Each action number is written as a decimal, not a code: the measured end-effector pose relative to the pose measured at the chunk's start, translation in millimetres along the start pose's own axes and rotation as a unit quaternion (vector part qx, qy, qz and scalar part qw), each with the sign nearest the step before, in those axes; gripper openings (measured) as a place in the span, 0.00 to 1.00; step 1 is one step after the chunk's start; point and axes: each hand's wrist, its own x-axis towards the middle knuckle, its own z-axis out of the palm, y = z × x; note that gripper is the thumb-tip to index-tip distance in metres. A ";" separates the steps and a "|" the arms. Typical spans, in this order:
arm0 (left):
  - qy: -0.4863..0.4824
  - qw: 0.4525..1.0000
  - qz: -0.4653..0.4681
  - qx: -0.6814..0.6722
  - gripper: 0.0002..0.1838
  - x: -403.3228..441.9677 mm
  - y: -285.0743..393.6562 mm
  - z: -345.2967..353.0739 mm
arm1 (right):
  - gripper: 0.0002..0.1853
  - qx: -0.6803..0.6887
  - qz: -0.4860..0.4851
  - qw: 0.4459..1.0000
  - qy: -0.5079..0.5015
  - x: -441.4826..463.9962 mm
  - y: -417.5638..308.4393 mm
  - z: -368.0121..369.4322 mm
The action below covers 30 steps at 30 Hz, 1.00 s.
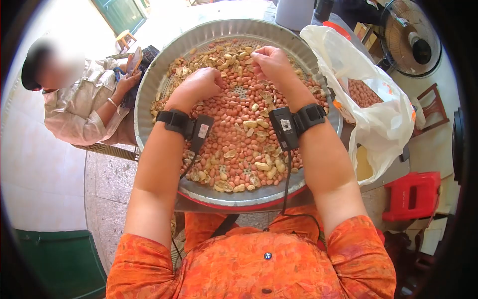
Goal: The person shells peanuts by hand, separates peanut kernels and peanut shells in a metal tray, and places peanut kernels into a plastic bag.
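Observation:
A wide round metal tray (144, 102) holds shelled pink peanuts (226, 119), with empty shells and whole peanuts (266, 167) among them. Over the tray's upper left part is my left hand (203, 83), its fingers curled down at the peanuts; what they hold, if anything, is hidden. My right hand (271, 64) is at the upper right, thumb and fingertips pinched together beside some shells. Whatever lies in that pinch is too small to name. Both wrists wear black straps with small devices and cables.
Right of the tray, a white plastic bag (383, 144) stands open with shelled peanuts inside. A fan (411, 37) is at the upper right, a red stool (412, 195) at the lower right. At the left a seated person (82, 107) holds a phone.

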 end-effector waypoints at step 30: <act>0.160 0.987 -0.031 0.001 0.20 11.9 -15.6 6.2 | 0.31 -0.458 -0.028 0.888 -0.035 0.1 13.8 -15.6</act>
